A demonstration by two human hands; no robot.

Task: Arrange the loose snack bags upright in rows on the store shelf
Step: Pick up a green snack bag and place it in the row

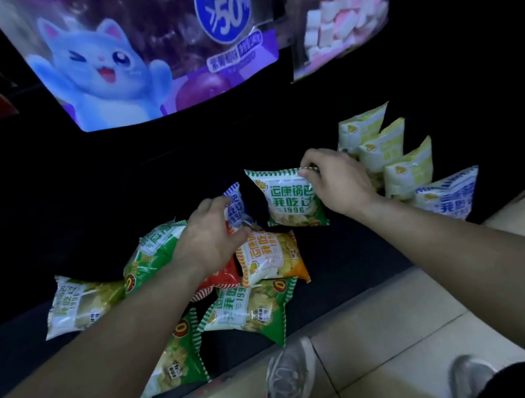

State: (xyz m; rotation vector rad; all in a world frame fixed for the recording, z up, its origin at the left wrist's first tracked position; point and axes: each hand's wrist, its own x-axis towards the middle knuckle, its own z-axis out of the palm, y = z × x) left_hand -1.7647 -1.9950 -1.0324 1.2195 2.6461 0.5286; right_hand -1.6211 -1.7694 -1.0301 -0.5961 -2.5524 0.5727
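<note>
Head view puts the job at about a third done, as I judge it. At 3 o'clock on the dark shelf point(343, 255) a row already stands upright: three yellow-green bags point(383, 149) and one blue-and-white bag point(447, 192), four in all, overlapping one behind another. Just beside that row, near the centre, the right hand point(334, 184) pinches the top seam of a green bag point(287, 199) between thumb and curled fingers and holds it upright; it looks like the next to join the row. At 7 o'clock of that, the left hand point(209, 234) has its fingers and thumb curled round the edge of a small blue bag point(234, 205), which tilts against the heap. The rest lie flat and loose from 6 to 8 o'clock: an orange bag point(271, 256), a red bag point(221, 275) mostly hidden under the left wrist, three more green ones, at point(152, 247), point(251, 311) and point(177, 355), and a pale olive bag point(80, 304) far out at 8 o'clock. That makes six lying, two in hand and four standing, twelve in view. Any more under the heap cannot be seen.
</note>
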